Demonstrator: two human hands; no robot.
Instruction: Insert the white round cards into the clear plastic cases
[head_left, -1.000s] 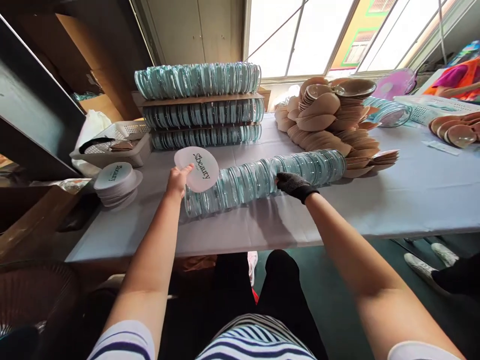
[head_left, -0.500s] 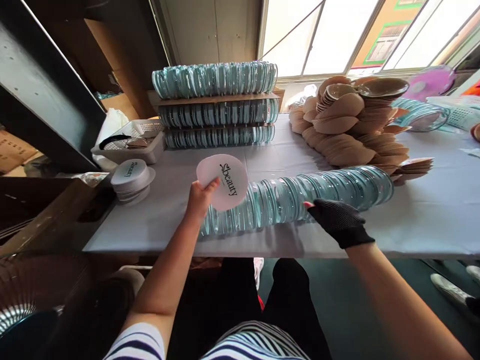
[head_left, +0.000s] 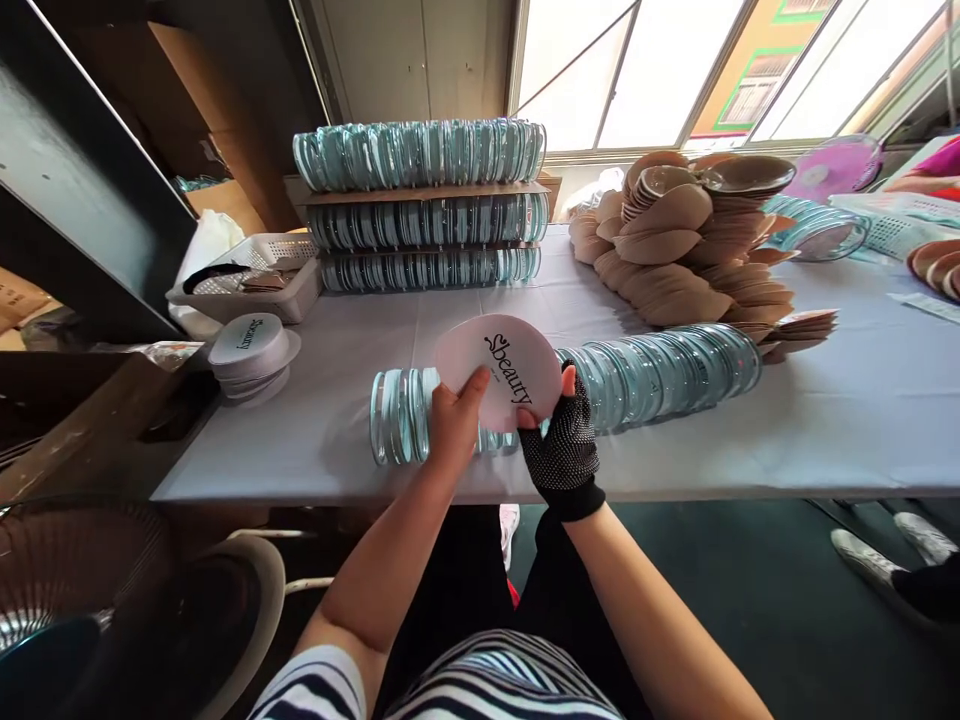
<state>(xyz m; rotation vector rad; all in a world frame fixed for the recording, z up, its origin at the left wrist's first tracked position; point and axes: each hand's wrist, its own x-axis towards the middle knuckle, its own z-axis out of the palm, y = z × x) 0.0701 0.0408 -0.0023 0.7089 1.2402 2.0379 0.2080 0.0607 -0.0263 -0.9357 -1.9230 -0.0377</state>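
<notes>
The worktop (head_left: 825, 420) carries a long row of clear blue-tinted discs (head_left: 660, 365) lying directly behind the grip. Both hands grip one round white "Beauty" card (head_left: 501, 370): bare left hand (head_left: 454, 430) at its left edge, gloved right hand (head_left: 561, 445) at its right.

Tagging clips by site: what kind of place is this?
Likely a small packing workshop: rows of clear round cases stacked on the table, a heap of tan puffs, and both hands holding a printed "Beauty" disc.
</notes>
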